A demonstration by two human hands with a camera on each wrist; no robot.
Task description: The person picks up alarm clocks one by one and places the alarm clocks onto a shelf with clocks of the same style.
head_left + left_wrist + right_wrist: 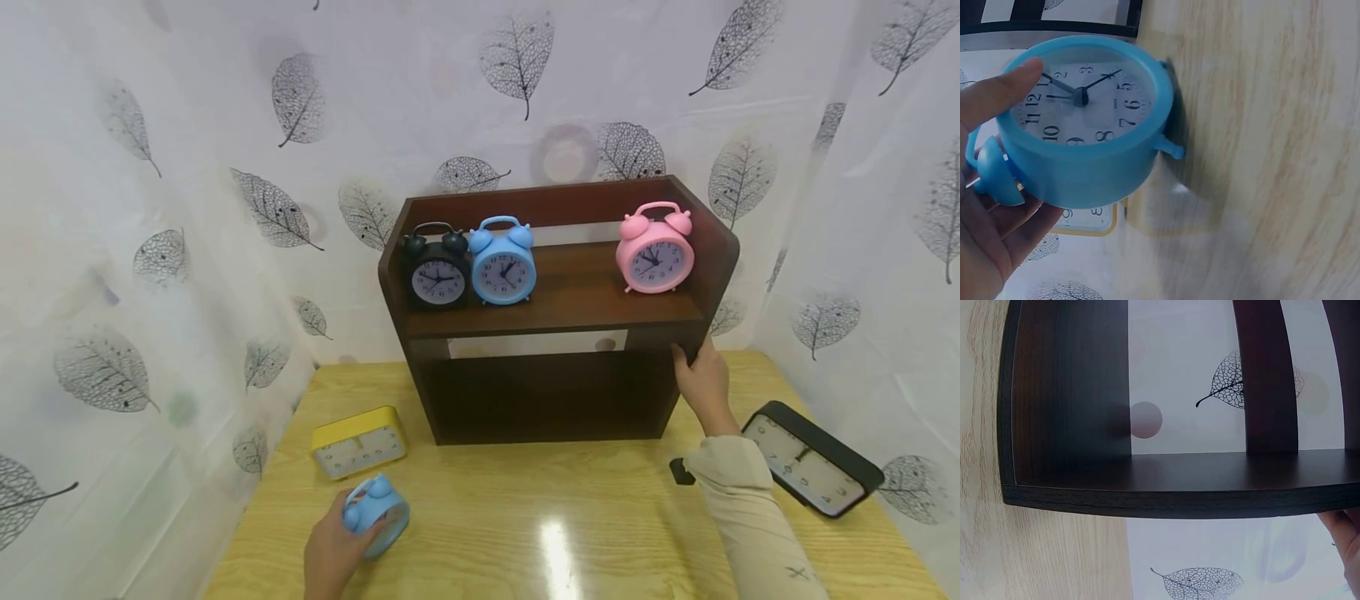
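Note:
At the front left, my left hand (333,537) holds a blue twin-bell alarm clock (1091,169). Its thumb lies over the clock's face and the other fingers are behind the case, near the bells. The clock is tilted, close over the tabletop. My right hand (705,387) grips the right side panel of a dark brown two-tier shelf (555,396), thumb on the inner side; its other fingers are largely hidden. On the upper tier stand a black alarm clock (437,279) and another blue alarm clock (502,271) side by side at the left, and a pink alarm clock (655,258) at the right.
A yellow rectangular clock (360,442) sits left of the shelf on the wood-grain table (480,500). To the right, beside my forearm, a black rectangular clock (813,458) leans back. A small black piece (681,471) lies near my sleeve. Leaf-patterned sheeting (187,250) surrounds the table.

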